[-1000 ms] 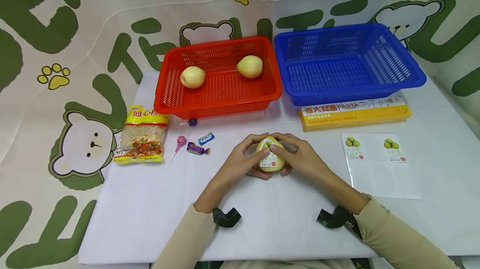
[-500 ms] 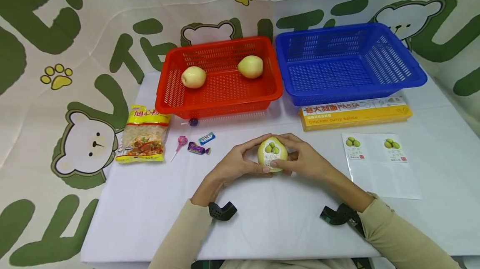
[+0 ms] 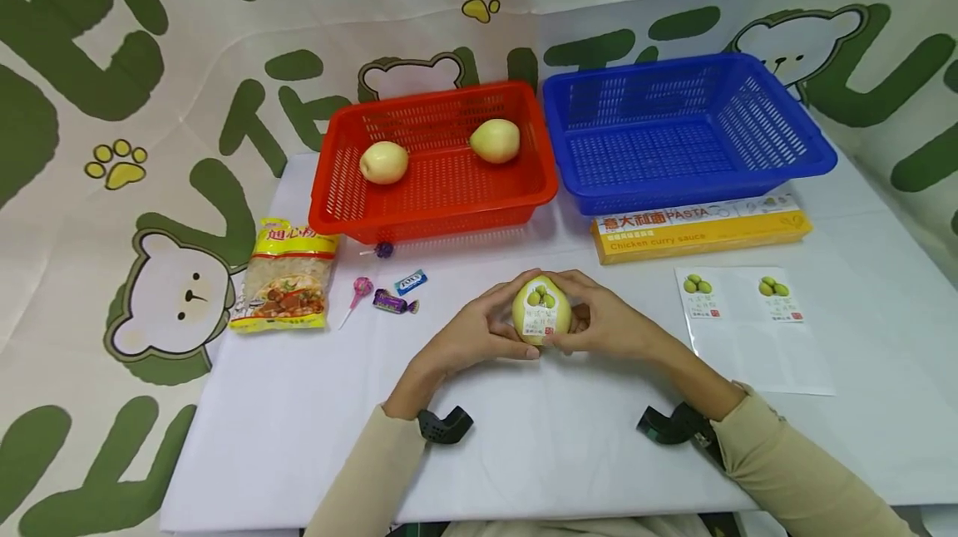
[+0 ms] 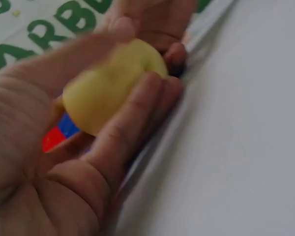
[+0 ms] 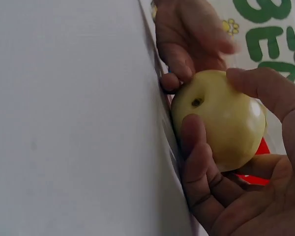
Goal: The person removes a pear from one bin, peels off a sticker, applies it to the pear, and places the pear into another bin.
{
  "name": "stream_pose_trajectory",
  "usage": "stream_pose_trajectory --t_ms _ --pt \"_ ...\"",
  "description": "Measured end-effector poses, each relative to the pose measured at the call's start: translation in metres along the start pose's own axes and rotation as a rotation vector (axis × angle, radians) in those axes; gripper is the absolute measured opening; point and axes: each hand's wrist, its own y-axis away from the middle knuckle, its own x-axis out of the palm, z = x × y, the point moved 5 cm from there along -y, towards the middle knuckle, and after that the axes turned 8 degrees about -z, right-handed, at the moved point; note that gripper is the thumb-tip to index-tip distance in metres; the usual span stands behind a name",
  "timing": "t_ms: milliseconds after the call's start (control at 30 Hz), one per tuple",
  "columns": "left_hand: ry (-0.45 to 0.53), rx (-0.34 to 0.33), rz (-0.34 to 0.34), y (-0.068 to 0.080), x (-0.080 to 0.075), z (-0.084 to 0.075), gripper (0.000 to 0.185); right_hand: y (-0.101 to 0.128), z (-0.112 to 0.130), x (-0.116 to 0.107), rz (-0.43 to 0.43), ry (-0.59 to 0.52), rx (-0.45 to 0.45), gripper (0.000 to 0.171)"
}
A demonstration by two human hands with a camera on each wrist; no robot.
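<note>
A pale yellow pear [image 3: 563, 312] stands between both hands at the table's middle in the head view, a white sticker [image 3: 540, 317] with printed pears facing up. My left hand [image 3: 479, 327] grips its left side, fingers curled around the back. On the opposite side my right hand [image 3: 618, 322] holds the pear, its thumb at the sticker's lower right corner. In the left wrist view, fingers wrap the pear [image 4: 101, 93], slightly blurred. The stem hollow of the pear [image 5: 231, 120] shows in the right wrist view, between thumb and fingers.
A red basket [image 3: 437, 221] with two pears and a blue basket [image 3: 696, 189] stand behind. Right are a pasta box [image 3: 703, 236] and a sticker sheet [image 3: 756, 354]. Left lie a food bag [image 3: 288, 279], a pink lollipop [image 3: 362, 288], a purple candy [image 3: 392, 302] and a blue candy [image 3: 411, 282].
Both thumbs have slid off the sticker's face toward its lower edge, so the whole sticker now shows. The pear stays in both hands at nearly the same place.
</note>
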Motion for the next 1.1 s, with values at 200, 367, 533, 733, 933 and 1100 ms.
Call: stream_pose_trajectory --t_ms 200,367,533,733,933,1100 --pt "0.160 0.013 -0.010 -0.007 0.001 0.012 0.067 0.000 -0.003 0.001 0.048 -0.075 0.056 0.073" --pt "0.182 0.026 0.000 -0.006 0.002 0.010 0.071 -0.001 -0.005 0.000 0.039 -0.077 0.048 0.070" --pt "0.186 -0.003 0.035 -0.004 0.001 0.009 0.076 -0.001 -0.005 -0.002 0.034 -0.060 0.044 0.076" --pt "0.088 -0.003 0.029 -0.006 -0.001 0.013 0.089 -0.002 -0.004 -0.003 0.050 -0.057 0.022 0.083" --pt "-0.192 0.121 -0.077 -0.010 0.000 0.013 0.097 0.000 -0.005 -0.004 0.096 -0.021 0.042 0.093" --pt "-0.478 0.334 -0.219 -0.009 0.005 0.001 0.096 0.005 0.006 -0.020 0.099 0.070 0.023 0.081"
